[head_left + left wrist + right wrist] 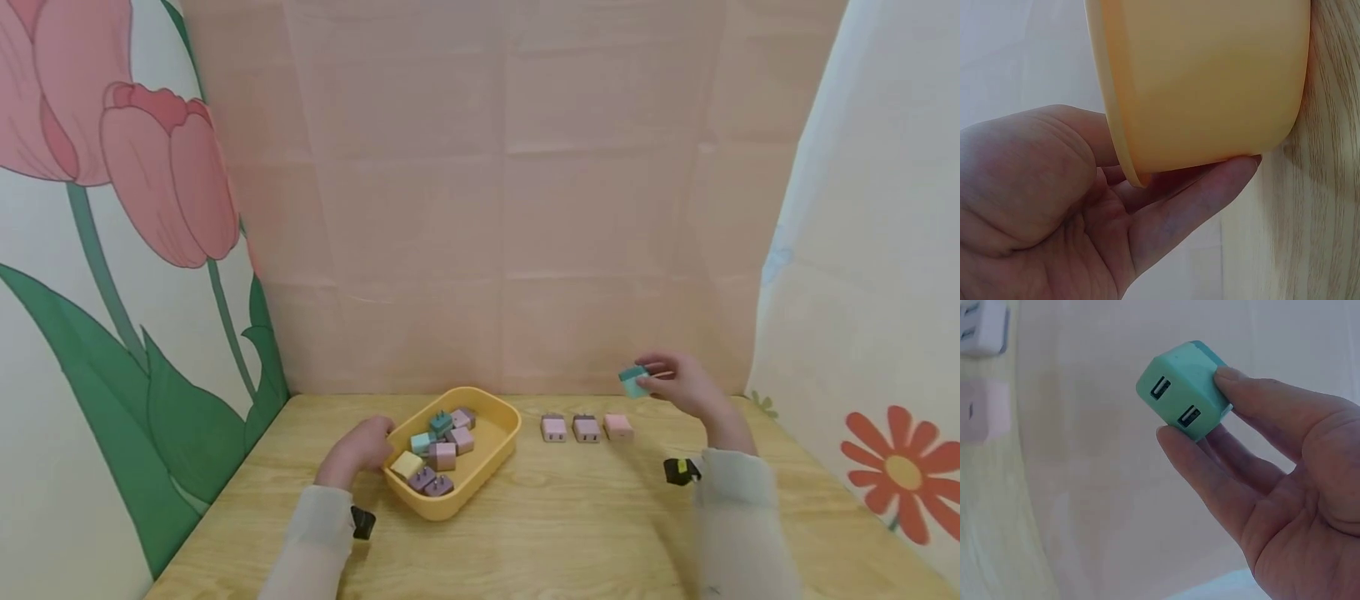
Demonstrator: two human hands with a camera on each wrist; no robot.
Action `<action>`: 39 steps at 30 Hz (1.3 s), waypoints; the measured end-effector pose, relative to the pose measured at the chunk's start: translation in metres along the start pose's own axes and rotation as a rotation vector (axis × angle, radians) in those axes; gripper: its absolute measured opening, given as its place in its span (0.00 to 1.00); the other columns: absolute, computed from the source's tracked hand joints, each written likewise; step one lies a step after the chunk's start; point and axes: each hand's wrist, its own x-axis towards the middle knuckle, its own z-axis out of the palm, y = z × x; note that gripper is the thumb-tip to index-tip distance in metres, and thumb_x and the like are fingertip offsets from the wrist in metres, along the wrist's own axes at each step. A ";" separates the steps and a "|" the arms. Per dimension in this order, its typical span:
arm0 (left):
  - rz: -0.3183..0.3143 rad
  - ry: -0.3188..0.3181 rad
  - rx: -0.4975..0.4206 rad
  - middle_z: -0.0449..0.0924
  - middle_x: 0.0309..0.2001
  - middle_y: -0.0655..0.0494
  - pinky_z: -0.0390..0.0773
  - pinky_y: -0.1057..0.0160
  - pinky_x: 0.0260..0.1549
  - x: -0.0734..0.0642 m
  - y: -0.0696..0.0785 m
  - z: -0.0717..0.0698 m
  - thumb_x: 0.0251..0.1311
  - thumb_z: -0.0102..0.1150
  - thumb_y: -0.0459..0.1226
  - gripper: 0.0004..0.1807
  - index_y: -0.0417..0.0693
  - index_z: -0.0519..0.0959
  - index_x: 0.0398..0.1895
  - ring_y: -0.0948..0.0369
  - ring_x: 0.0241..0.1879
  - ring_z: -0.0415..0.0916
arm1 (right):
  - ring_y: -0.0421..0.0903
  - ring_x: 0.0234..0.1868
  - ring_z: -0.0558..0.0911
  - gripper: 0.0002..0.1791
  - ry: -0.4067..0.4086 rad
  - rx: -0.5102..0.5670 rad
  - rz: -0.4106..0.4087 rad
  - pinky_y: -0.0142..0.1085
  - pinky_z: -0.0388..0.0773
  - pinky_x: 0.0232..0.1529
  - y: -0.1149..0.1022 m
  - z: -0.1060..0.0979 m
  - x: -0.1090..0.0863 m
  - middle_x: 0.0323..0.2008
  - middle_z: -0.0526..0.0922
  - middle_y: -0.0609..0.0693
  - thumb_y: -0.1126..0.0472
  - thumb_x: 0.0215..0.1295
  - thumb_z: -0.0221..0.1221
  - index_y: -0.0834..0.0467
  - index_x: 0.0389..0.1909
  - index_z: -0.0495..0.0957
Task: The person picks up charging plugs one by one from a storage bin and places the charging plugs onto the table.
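Note:
My right hand (pixel 682 385) pinches a mint-green USB wall charger (pixel 1185 394) between thumb and fingers, above the table. Its two USB ports show in the right wrist view. My left hand (pixel 366 443) grips the left side of a yellow plastic basin (pixel 1210 81), thumb at the rim and fingers along the outer wall. Inside the basin lie several chargers: a dark teal one (pixel 440 425), a yellow one (pixel 407 465), a lilac-pink one (pixel 443 456) and purple ones. Right of it, two lilac chargers (pixel 554 428) and a pink charger (pixel 618 427) stand in a row.
The wooden table (pixel 570 533) meets a pink cloth backdrop (pixel 502 208) just behind the row of chargers. A tulip-printed panel (pixel 172 183) borders the left, and a flower-printed white panel (pixel 862 292) the right. Each wrist carries a small black device (pixel 681 472).

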 end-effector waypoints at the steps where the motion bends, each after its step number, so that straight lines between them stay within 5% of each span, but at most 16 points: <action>1: -0.001 -0.001 0.004 0.87 0.45 0.44 0.90 0.56 0.38 0.000 0.000 0.000 0.64 0.54 0.24 0.15 0.31 0.82 0.52 0.55 0.40 0.84 | 0.71 0.60 0.86 0.26 0.002 -0.004 0.010 0.47 0.92 0.50 0.007 -0.001 -0.001 0.64 0.79 0.79 0.62 0.80 0.61 0.72 0.70 0.73; 9: -0.004 0.005 0.004 0.87 0.46 0.43 0.89 0.56 0.39 -0.001 0.001 -0.002 0.63 0.54 0.24 0.16 0.32 0.82 0.53 0.55 0.41 0.84 | 0.73 0.60 0.85 0.27 0.028 0.011 0.088 0.46 0.92 0.48 0.055 -0.005 -0.004 0.65 0.76 0.83 0.65 0.79 0.60 0.76 0.72 0.69; 17: -0.020 -0.005 0.013 0.87 0.48 0.43 0.88 0.56 0.40 -0.002 0.002 -0.003 0.65 0.54 0.25 0.16 0.32 0.82 0.55 0.55 0.42 0.83 | 0.63 0.50 0.91 0.28 0.019 0.027 0.163 0.44 0.93 0.46 0.087 0.004 0.002 0.64 0.76 0.84 0.64 0.79 0.61 0.78 0.70 0.69; 27: -0.018 -0.009 0.008 0.87 0.47 0.43 0.89 0.58 0.36 -0.001 0.002 -0.003 0.65 0.54 0.24 0.16 0.32 0.81 0.55 0.56 0.40 0.83 | 0.59 0.48 0.91 0.25 -0.046 0.049 0.161 0.44 0.92 0.42 0.106 0.017 0.008 0.59 0.79 0.85 0.68 0.76 0.61 0.83 0.64 0.71; 39: -0.028 -0.011 0.025 0.87 0.47 0.44 0.88 0.58 0.37 -0.002 0.004 -0.003 0.66 0.54 0.25 0.16 0.33 0.81 0.56 0.56 0.40 0.83 | 0.54 0.47 0.89 0.28 -0.088 0.038 0.259 0.45 0.92 0.45 0.115 0.027 0.011 0.62 0.78 0.83 0.65 0.76 0.63 0.82 0.66 0.70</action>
